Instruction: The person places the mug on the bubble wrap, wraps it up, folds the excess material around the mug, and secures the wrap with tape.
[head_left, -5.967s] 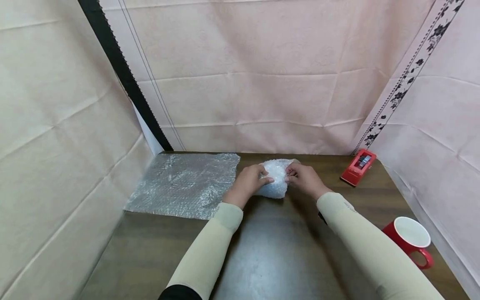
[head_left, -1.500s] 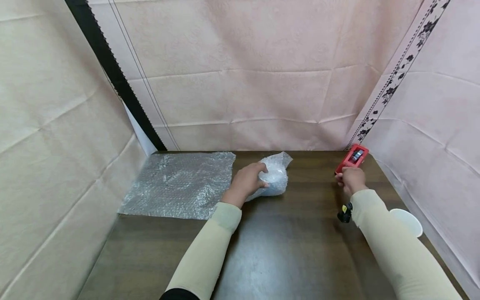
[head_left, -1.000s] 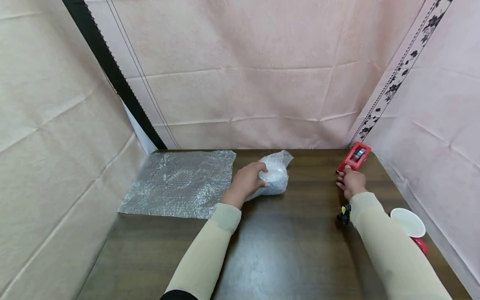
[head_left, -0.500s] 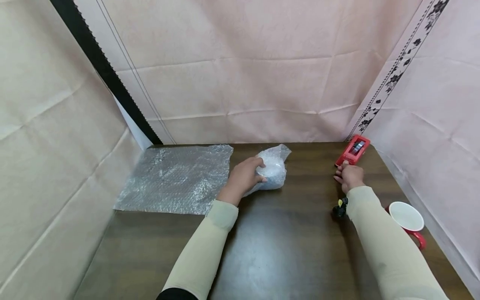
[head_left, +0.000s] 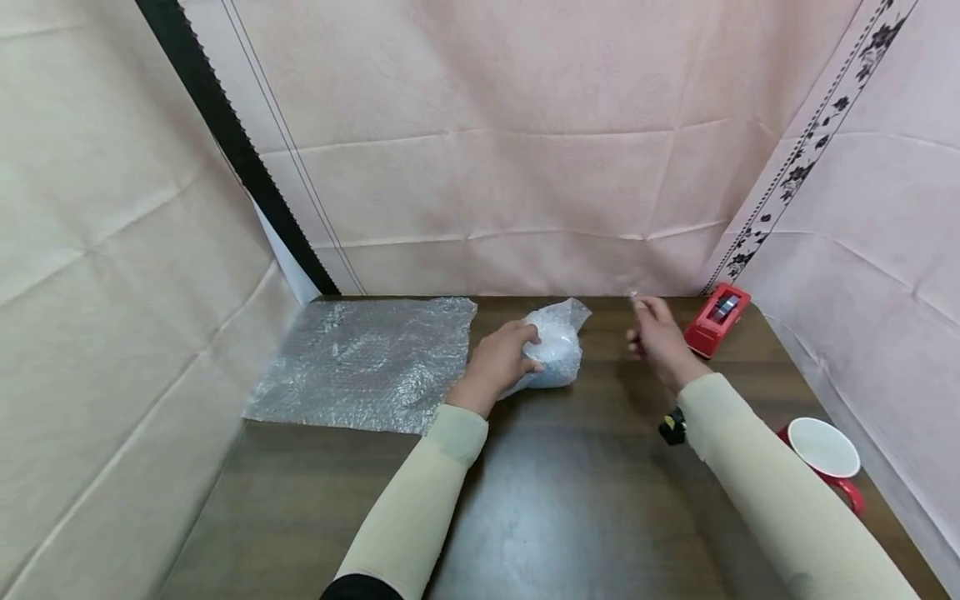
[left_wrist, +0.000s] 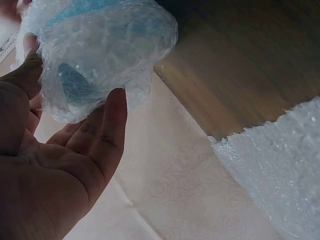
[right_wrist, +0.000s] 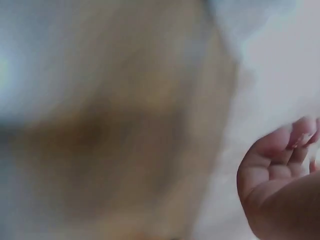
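At the far left hung a pale cloth (head_left: 112,250), bounded by a black band (head_left: 240,150) with a serrated edge. Beside it, a sheet of bubble wrap (head_left: 360,367) lay flat at the back left of the brown wood-grained table (head_left: 525,500). Just right of the sheet, the left hand (head_left: 495,365) gripped a bubble-wrapped bundle (head_left: 560,343), with the thumb on one side and the fingers on the other; the bundle lay near the table's back edge, its loose end pointing up and to the right. In the left wrist view, blue showed through its layers. Farther right and apart from the bundle, the right hand (head_left: 662,337) pinched a small clear piece (head_left: 634,295) between thumb and fingertip, too small to identify. Just right of this hand stood a red tape dispenser (head_left: 717,321). Nearer the viewer, beside the right sleeve (head_left: 787,492), a red mug (head_left: 823,448) with a white interior stood upright. A floral border (head_left: 817,137) marked the cloth on the right.
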